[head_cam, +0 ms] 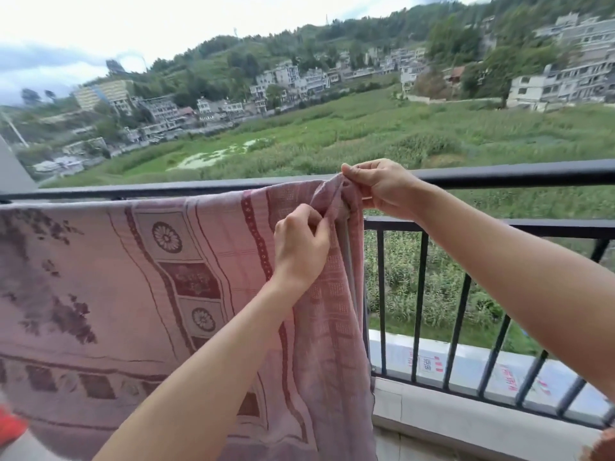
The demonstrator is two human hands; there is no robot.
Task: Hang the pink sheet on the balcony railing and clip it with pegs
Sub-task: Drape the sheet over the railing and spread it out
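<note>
The pink sheet [133, 277], patterned with dark red flowers and bands, hangs over the black balcony railing [499, 176] and covers its left part. Its right edge is bunched into folds near the top rail. My right hand [379, 188] pinches that bunched top corner at the rail. Just below and to the left, my left hand [299, 247] pinches a fold of the same edge. No peg is visible in either hand.
To the right of the sheet the railing's vertical bars [419, 304] stand bare above a low concrete ledge [466, 417]. A red object [10, 424] shows at the bottom left edge. Beyond the balcony lie green fields and hillside buildings.
</note>
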